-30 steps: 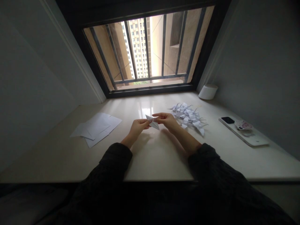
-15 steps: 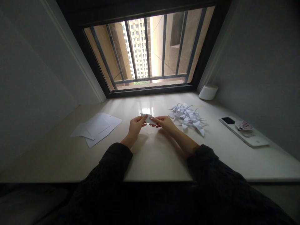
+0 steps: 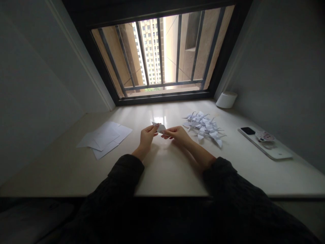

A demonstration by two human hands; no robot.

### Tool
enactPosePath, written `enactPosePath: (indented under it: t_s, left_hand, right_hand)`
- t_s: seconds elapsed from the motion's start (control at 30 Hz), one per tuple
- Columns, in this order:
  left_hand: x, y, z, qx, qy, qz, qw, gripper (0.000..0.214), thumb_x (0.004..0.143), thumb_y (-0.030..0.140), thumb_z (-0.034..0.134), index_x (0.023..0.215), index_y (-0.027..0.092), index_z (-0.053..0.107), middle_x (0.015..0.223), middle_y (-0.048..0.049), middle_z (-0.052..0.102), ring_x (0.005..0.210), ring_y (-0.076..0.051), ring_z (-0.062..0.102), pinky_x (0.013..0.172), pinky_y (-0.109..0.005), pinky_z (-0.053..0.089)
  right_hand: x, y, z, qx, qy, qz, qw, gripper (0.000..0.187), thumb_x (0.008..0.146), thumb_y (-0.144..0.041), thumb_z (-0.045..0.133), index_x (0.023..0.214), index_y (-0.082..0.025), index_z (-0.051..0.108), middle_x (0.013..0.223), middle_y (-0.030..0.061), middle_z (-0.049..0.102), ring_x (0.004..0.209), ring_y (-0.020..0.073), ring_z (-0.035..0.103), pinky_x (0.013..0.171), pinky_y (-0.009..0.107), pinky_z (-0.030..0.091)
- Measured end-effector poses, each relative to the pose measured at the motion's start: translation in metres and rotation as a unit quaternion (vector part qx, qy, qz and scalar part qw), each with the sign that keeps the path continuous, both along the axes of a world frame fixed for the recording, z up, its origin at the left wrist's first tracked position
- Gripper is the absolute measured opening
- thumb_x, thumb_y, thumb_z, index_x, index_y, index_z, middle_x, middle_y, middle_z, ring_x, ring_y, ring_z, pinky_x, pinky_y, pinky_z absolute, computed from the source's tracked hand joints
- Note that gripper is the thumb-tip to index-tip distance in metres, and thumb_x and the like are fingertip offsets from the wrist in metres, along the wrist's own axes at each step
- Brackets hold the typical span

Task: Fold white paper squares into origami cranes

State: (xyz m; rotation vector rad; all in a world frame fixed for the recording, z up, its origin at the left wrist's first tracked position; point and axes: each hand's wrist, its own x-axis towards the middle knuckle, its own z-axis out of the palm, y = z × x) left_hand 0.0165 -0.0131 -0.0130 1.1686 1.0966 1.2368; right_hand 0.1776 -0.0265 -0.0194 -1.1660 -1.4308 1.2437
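Observation:
A small folded piece of white paper (image 3: 160, 128) is held up between my two hands, over the middle of the pale sill. My left hand (image 3: 148, 136) pinches its left part between thumb and fingers. At the lower right corner, my right hand (image 3: 175, 133) grips it with thumb and forefinger, the other fingers curled below. A pointed tip sticks out past my left thumb; the fingertips behind the paper are partly hidden. Right of my right hand lies a heap of folded white paper cranes (image 3: 203, 125). Flat white paper sheets (image 3: 106, 137) overlap to the left of my left hand.
A phone (image 3: 264, 144) with a round grip on its back lies at the right. Near the window's right corner stands a white cylindrical container (image 3: 226, 100). The barred window (image 3: 162, 100) closes off the far side, with walls left and right.
My right thumb and fingers have slid slightly down toward the paper's lower right corner, leaving more of its face showing. The left hand keeps its hold almost unmoved.

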Motion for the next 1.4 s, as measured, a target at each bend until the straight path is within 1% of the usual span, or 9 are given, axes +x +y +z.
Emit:
enactPosePath:
  t_s: [0.2, 0.33, 0.47, 0.53, 0.8, 0.97, 1.17, 1.3, 1.4]
  left_hand:
    - [-0.003, 0.0028, -0.0015, -0.01, -0.008, -0.012, 1.0, 0.049, 0.065, 0.054, 0.071, 0.098, 0.019, 0.073, 0.1, -0.0089, 0.071, 0.091, -0.022, 0.064, 0.079, -0.032, 0.047]
    - [-0.0033, 0.0035, -0.0018, -0.003, -0.004, -0.03, 1.0, 0.05, 0.064, 0.055, 0.072, 0.098, 0.019, 0.073, 0.1, -0.0092, 0.071, 0.092, -0.021, 0.064, 0.081, -0.033, 0.047]
    - [-0.0022, 0.0029, -0.0024, 0.015, 0.008, -0.063, 0.998, 0.047, 0.063, 0.056, 0.072, 0.088, 0.016, 0.074, 0.091, -0.0094, 0.072, 0.086, -0.02, 0.064, 0.084, -0.035, 0.046]
    - [-0.0018, 0.0023, -0.0024, 0.02, 0.012, -0.06, 0.998, 0.046, 0.062, 0.056, 0.073, 0.086, 0.016, 0.075, 0.089, -0.0087, 0.072, 0.085, -0.02, 0.064, 0.085, -0.036, 0.046]
    - [-0.0011, -0.0003, 0.0003, 0.026, 0.009, -0.053, 0.998, 0.041, 0.064, 0.05, 0.074, 0.088, 0.016, 0.075, 0.089, -0.0076, 0.072, 0.086, -0.02, 0.064, 0.087, -0.037, 0.047]
    - [0.0002, -0.0013, 0.0041, 0.055, -0.018, -0.058, 0.997, 0.039, 0.064, 0.042, 0.076, 0.093, 0.016, 0.073, 0.099, -0.0064, 0.072, 0.088, -0.02, 0.065, 0.09, -0.039, 0.047]
    - [-0.0006, -0.0007, 0.0062, 0.093, 0.041, -0.066, 0.993, 0.038, 0.065, 0.038, 0.076, 0.096, 0.015, 0.072, 0.089, -0.0078, 0.073, 0.086, -0.023, 0.067, 0.086, -0.038, 0.049]
    - [0.0008, -0.0012, 0.0042, 0.096, 0.03, -0.073, 0.992, 0.038, 0.065, 0.037, 0.076, 0.096, 0.015, 0.071, 0.088, -0.008, 0.073, 0.084, -0.021, 0.067, 0.084, -0.037, 0.049]
    - [0.0013, -0.001, 0.0032, 0.072, -0.002, -0.065, 0.995, 0.037, 0.063, 0.037, 0.077, 0.091, 0.014, 0.072, 0.085, -0.0081, 0.073, 0.081, -0.02, 0.067, 0.084, -0.037, 0.049]
  right_hand:
    - [0.0014, 0.001, -0.0028, 0.003, -0.017, 0.04, 0.999, 0.039, 0.067, -0.055, 0.068, 0.079, -0.019, 0.076, 0.077, 0.0081, 0.074, 0.069, 0.017, 0.066, 0.058, 0.025, 0.041]
    - [0.0003, -0.0008, 0.0003, 0.012, 0.002, 0.015, 1.0, 0.038, 0.067, -0.055, 0.069, 0.075, -0.019, 0.076, 0.074, 0.0082, 0.074, 0.066, 0.0166, 0.066, 0.06, 0.026, 0.042]
    - [0.0009, -0.0013, 0.0024, 0.005, 0.015, 0.0, 1.0, 0.038, 0.066, -0.055, 0.069, 0.074, -0.018, 0.076, 0.075, 0.0082, 0.074, 0.068, 0.0169, 0.066, 0.062, 0.027, 0.044]
    - [0.0016, -0.0013, 0.0029, 0.006, 0.013, 0.009, 1.0, 0.039, 0.066, -0.056, 0.069, 0.074, -0.018, 0.076, 0.074, 0.0081, 0.074, 0.067, 0.0166, 0.066, 0.062, 0.026, 0.044]
    - [0.001, -0.0005, 0.0011, 0.01, 0.008, 0.022, 1.0, 0.038, 0.067, -0.055, 0.068, 0.073, -0.018, 0.075, 0.072, 0.0074, 0.073, 0.063, 0.0146, 0.064, 0.061, 0.026, 0.041]
    - [0.0006, 0.0002, -0.0017, 0.01, 0.008, 0.022, 1.0, 0.037, 0.067, -0.054, 0.069, 0.073, -0.018, 0.075, 0.072, 0.0073, 0.073, 0.063, 0.0147, 0.064, 0.06, 0.026, 0.041]
    - [-0.0007, 0.0001, -0.0017, 0.011, 0.012, 0.017, 1.0, 0.039, 0.067, -0.055, 0.069, 0.072, -0.017, 0.075, 0.072, 0.0081, 0.073, 0.063, 0.0152, 0.064, 0.061, 0.026, 0.042]
    - [-0.0025, -0.0009, -0.0002, 0.01, 0.013, 0.02, 1.0, 0.041, 0.068, -0.056, 0.068, 0.073, -0.016, 0.075, 0.072, 0.0084, 0.073, 0.063, 0.0152, 0.064, 0.061, 0.026, 0.042]
    - [-0.0038, -0.0024, 0.0018, 0.019, 0.021, 0.039, 0.999, 0.039, 0.068, -0.054, 0.068, 0.074, -0.016, 0.075, 0.072, 0.0079, 0.073, 0.062, 0.0147, 0.063, 0.062, 0.026, 0.042]
